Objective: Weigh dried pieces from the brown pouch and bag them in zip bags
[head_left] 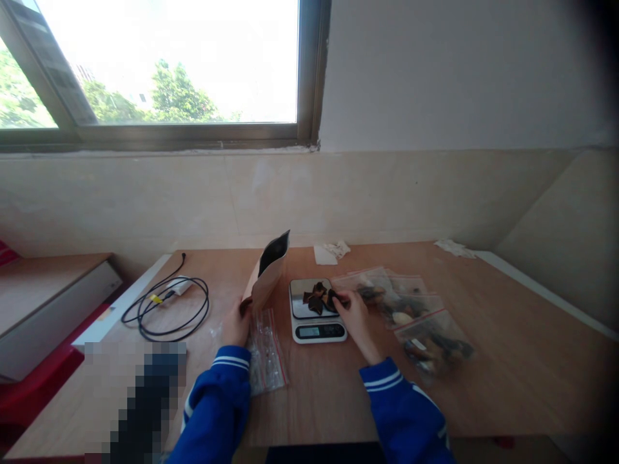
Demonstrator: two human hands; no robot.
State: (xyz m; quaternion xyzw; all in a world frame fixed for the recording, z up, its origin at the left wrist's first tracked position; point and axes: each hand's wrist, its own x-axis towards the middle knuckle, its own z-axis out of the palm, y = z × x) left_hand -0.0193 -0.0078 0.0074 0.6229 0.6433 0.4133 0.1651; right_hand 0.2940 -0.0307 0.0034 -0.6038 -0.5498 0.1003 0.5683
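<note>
My left hand [236,323] is closed on the lower end of a brown paper pouch [267,278], whose dark-lined mouth gapes up and to the right. A white digital kitchen scale [294,322] stands just right of it, its display lit but too small to read. Dark brown dried pieces [316,299], like dried mushroom or peel, lie heaped on the scale's plate. At the pile's right edge, my right hand [354,316] pinches one dark piece. Beneath my left hand lie flat, clear zip bags [267,361].
Several filled zip bags [435,345] spread over the table right of the scale. A coiled black cable [207,303] with a white plug block [178,285] lies on the left. Crumpled tissue [337,250] sits behind the scale, near the wall. A pixelated patch covers the front left.
</note>
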